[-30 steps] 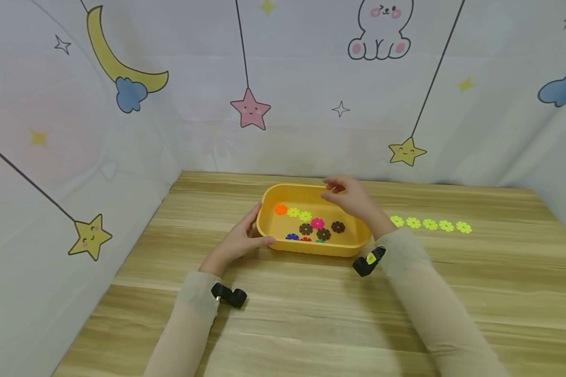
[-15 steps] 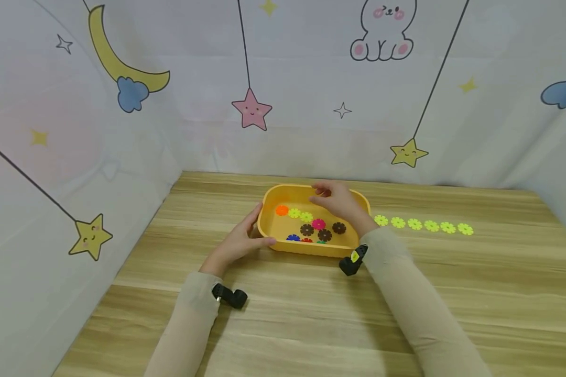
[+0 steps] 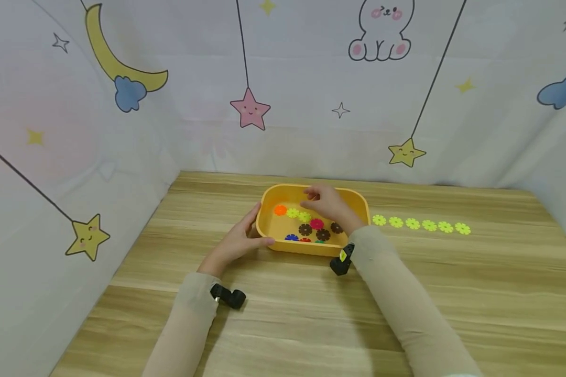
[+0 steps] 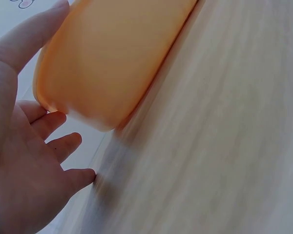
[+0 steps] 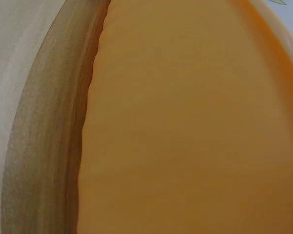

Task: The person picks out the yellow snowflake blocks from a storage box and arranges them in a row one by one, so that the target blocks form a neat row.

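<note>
A yellow plastic box stands on the table, holding several flower-shaped plastic discs. Inside it lie an orange disc, yellow-green discs, a pink disc, dark brown discs and a blue disc; red and green ones are partly hidden by the near wall. My left hand grips the box's left end, thumb at the near rim; its thumb and fingertips also touch the box wall in the left wrist view. My right hand is over the box, fingers loosely bent, with nothing seen in them.
A row of several yellow-green discs runs rightward along the wooden table from the box's right end. Behind the table hangs a white cloth printed with stars, a moon and an animal.
My right hand has moved left and slightly down over the box, uncovering the leftmost disc of the row. My left hand and the box have stayed put.
</note>
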`<state>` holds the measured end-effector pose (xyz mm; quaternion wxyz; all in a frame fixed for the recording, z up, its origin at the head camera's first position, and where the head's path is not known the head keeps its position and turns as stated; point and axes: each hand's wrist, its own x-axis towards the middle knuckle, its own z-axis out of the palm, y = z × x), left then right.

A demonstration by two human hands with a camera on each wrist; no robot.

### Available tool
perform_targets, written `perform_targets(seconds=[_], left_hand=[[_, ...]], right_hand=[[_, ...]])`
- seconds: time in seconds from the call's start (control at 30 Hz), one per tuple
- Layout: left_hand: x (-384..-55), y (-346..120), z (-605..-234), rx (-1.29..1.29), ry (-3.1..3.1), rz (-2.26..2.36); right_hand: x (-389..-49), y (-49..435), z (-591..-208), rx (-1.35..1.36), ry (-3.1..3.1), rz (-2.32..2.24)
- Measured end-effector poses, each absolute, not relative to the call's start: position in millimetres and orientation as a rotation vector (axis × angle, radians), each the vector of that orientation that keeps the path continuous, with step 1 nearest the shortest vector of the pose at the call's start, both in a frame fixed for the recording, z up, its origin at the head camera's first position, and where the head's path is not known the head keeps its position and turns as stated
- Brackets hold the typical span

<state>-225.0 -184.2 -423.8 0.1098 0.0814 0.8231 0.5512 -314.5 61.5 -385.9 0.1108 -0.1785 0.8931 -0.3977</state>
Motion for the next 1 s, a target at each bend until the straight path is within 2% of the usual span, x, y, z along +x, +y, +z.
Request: perform_targets(seconds=[1.0], left_hand=[[-226.7, -184.2, -424.5, 0.252, 2.434, 1.622]], right_hand=[[-323.4, 56.5, -388.9, -0.611, 2.570, -0.831]])
